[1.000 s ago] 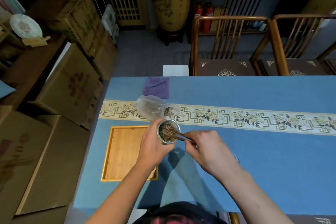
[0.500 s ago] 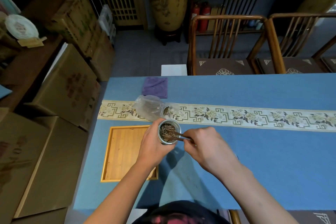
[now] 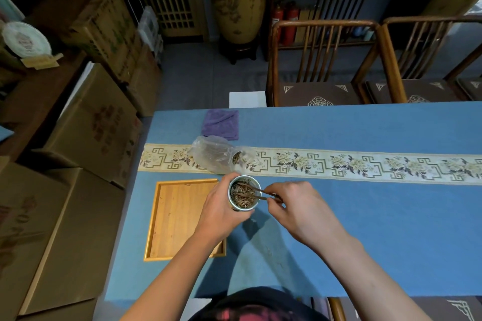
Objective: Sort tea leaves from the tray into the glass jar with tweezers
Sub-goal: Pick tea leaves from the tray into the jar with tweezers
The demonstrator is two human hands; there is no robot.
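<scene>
**Tweezers dipped into a jar of tea leaves held above the blue table**

The round glass jar with a pale rim [image 3: 243, 196] sits near the middle of the view, filled close to its mouth with thin brown-and-tan dried tea leaves [image 3: 241, 197]. The left hand [image 3: 220, 210] is wrapped around the jar from its 8 o'clock side, fingers curled closed on its wall. From 3 o'clock, slim dark brown tweezers [image 3: 260, 192] reach over the rim, their tips lying among the leaves; whether they pinch any leaf cannot be told. The right hand [image 3: 300, 210] grips the tweezers' back end between thumb and fingers, closed on them.

At the jar's 8 o'clock lies the square, shallow, light wooden tray [image 3: 167, 219], flat on the blue tablecloth [image 3: 365, 229]; its floor looks nearly bare, and the left forearm crosses its near right corner. At 12 o'clock, just beyond the jar, a crumpled clear plastic bag [image 3: 212, 154] rests on the cream floral runner [image 3: 352, 164] that runs across the table. Farther out at 11 o'clock is a folded purple cloth [image 3: 220, 124]. Beyond the table's far edge, at 1 to 2 o'clock, stand two wooden chairs with dark cushions [image 3: 323, 60]; brown cardboard boxes [image 3: 99, 122] fill the floor at 9 to 10 o'clock.
</scene>
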